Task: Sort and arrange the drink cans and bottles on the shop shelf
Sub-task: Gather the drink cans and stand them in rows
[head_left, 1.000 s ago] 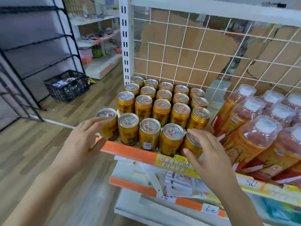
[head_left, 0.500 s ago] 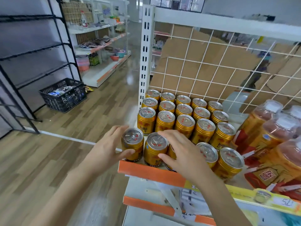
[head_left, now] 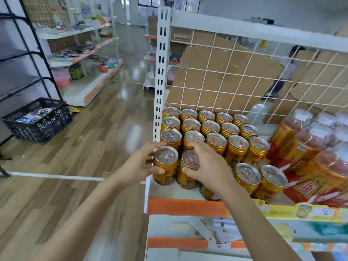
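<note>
Several gold drink cans stand in rows on the white shop shelf (head_left: 169, 193). My left hand (head_left: 137, 166) grips the front-left can (head_left: 166, 164) at the shelf's left end, thumb in front and fingers behind. My right hand (head_left: 209, 166) grips the second front can (head_left: 188, 170) beside it, thumb on its side and fingers over its top. A third front can (head_left: 207, 193) is mostly hidden under my right wrist. Further right stand two more front cans (head_left: 246, 176). Orange-labelled bottles (head_left: 310, 147) with white caps fill the right side.
A white wire grid backed by cardboard (head_left: 226, 76) closes the shelf's rear. The perforated upright post (head_left: 160, 72) stands at its left edge. A black basket (head_left: 37, 119) sits on the wooden floor at left. A person (head_left: 286, 68) moves behind the grid.
My view lifted and drew closer. My right hand moved from the right front can across to the second can from the left. My left hand stayed on the leftmost can, now pushed in beside it.
</note>
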